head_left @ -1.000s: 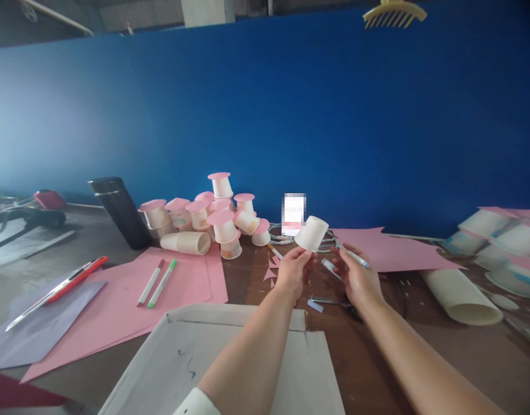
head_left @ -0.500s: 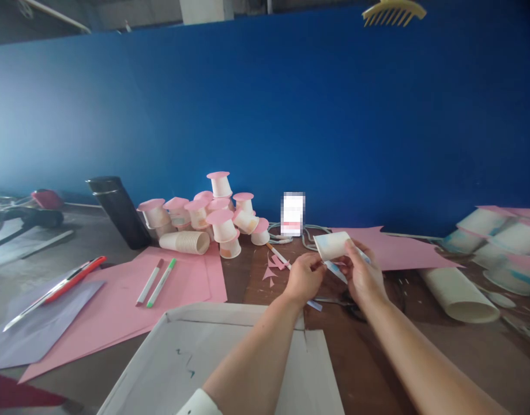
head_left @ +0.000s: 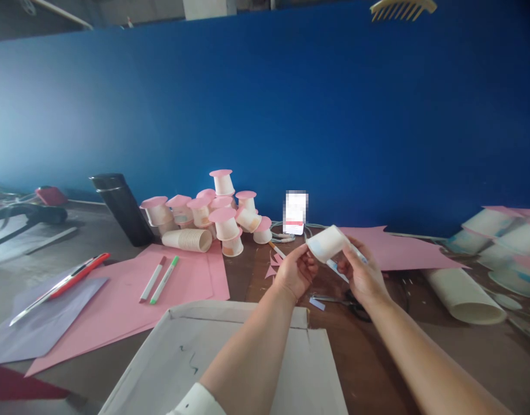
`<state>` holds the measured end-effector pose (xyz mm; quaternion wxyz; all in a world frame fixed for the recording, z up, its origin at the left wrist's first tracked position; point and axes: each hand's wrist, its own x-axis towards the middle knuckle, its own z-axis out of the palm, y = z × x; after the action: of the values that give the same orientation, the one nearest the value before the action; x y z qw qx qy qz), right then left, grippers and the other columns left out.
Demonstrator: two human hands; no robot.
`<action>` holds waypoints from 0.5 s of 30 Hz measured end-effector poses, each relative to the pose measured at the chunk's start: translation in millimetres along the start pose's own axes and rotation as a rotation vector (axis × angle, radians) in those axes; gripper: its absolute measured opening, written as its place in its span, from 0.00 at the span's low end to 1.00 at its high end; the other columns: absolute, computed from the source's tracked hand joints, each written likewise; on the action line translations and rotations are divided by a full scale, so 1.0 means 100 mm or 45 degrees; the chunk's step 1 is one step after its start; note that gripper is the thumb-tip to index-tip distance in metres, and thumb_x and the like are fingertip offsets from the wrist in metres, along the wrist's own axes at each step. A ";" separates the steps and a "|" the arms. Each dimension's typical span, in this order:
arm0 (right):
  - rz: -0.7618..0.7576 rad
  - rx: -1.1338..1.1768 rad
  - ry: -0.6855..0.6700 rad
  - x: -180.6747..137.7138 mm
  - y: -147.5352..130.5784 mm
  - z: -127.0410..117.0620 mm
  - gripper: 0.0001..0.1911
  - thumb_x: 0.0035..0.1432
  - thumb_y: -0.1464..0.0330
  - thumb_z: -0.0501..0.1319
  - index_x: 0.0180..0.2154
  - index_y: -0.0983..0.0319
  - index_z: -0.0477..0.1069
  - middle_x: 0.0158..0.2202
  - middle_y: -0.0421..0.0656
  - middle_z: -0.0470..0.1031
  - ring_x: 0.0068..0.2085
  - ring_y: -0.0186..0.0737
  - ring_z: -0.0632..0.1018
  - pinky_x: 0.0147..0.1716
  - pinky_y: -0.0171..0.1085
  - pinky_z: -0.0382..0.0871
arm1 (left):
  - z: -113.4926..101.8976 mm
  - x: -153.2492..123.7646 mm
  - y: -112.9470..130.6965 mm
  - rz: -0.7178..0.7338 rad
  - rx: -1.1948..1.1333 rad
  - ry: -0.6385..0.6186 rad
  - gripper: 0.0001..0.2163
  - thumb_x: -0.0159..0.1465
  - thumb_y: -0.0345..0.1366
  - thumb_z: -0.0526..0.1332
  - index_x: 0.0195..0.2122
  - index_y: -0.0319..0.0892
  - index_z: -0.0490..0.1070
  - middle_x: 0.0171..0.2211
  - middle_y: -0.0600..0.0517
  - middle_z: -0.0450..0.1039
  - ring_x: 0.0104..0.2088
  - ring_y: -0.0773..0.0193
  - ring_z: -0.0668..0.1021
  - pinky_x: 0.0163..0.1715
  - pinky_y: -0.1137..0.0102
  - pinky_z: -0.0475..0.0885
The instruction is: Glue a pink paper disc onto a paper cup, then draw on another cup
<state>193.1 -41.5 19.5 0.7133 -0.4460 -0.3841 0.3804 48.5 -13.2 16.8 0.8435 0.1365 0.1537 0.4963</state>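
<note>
Both hands' fingers clamped on paper cup [head_left: 327, 242] — tilted sideways | contents unseen

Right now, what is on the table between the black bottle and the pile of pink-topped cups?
In the head view, the stretch between the black bottle and the pink-topped cups is bare grey table; nothing lies there.

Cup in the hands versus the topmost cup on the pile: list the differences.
The held cup lies tilted on its side above the table, gripped by the left hand and right hand; the topmost pile cup stands upside down on other cups. The pile cup bears a pink paper disc; the held cup shows none. Both are small white paper cups.
</note>
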 end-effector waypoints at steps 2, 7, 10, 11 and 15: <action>0.003 0.008 0.010 0.00 0.00 -0.01 0.26 0.45 0.56 0.70 0.46 0.55 0.70 0.30 0.35 0.72 0.21 0.26 0.68 0.18 0.27 0.64 | 0.01 -0.01 -0.01 0.009 0.024 0.063 0.05 0.56 0.30 0.64 0.32 0.36 0.69 0.24 0.54 0.66 0.22 0.75 0.69 0.20 0.80 0.64; 0.001 0.015 -0.007 0.02 0.01 -0.03 0.26 0.45 0.56 0.70 0.46 0.57 0.70 0.28 0.36 0.71 0.22 0.27 0.69 0.19 0.28 0.65 | 0.02 -0.01 -0.05 -0.003 0.161 0.046 0.06 0.57 0.32 0.64 0.32 0.34 0.70 0.23 0.53 0.67 0.22 0.74 0.70 0.22 0.79 0.67; -0.006 0.013 0.010 0.03 0.02 -0.03 0.26 0.46 0.56 0.70 0.46 0.57 0.70 0.27 0.36 0.70 0.22 0.27 0.68 0.19 0.27 0.64 | 0.03 -0.03 -0.06 -0.006 0.212 0.032 0.06 0.57 0.33 0.64 0.31 0.35 0.70 0.24 0.54 0.66 0.22 0.74 0.70 0.22 0.79 0.67; 0.000 0.013 0.012 0.03 0.02 -0.03 0.25 0.46 0.56 0.69 0.46 0.57 0.70 0.27 0.36 0.70 0.22 0.27 0.68 0.19 0.27 0.64 | 0.04 -0.04 -0.07 -0.019 0.212 0.023 0.06 0.57 0.33 0.64 0.31 0.35 0.70 0.24 0.54 0.67 0.23 0.74 0.70 0.23 0.79 0.67; 0.036 0.003 -0.036 0.02 0.01 -0.02 0.25 0.47 0.55 0.69 0.46 0.58 0.71 0.29 0.37 0.72 0.23 0.27 0.68 0.20 0.28 0.63 | 0.07 -0.09 -0.08 -0.102 0.181 -0.043 0.11 0.56 0.36 0.66 0.36 0.34 0.71 0.26 0.53 0.69 0.23 0.74 0.70 0.22 0.78 0.65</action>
<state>195.6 -40.4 18.1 0.7028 -0.4452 -0.3874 0.3971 53.8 -25.2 21.0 0.8534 0.1979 0.1796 0.4475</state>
